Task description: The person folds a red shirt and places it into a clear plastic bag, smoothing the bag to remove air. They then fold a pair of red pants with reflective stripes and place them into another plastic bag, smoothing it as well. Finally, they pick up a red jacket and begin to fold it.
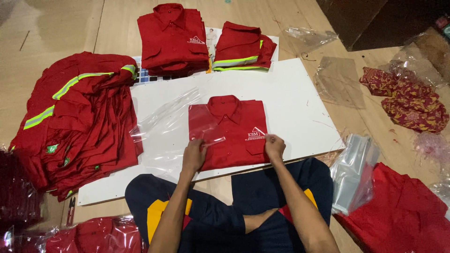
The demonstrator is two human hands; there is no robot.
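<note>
A folded red shirt (232, 126) with a white chest emblem lies on a white board (290, 103) in front of me. My left hand (194, 154) pinches the shirt's lower left edge together with a clear plastic bag (164, 126) that spreads out to the left. Over at the shirt's lower right edge, my right hand (274, 146) is closed on the fabric.
A heap of unfolded red shirts with reflective stripes (77, 122) lies left. Two folded stacks (172, 37) (241, 47) sit at the back. A pile of clear bags (354, 171), red cloth (403, 215), patterned fabric (408, 98) lie right. Bagged shirts (93, 236) lie near left.
</note>
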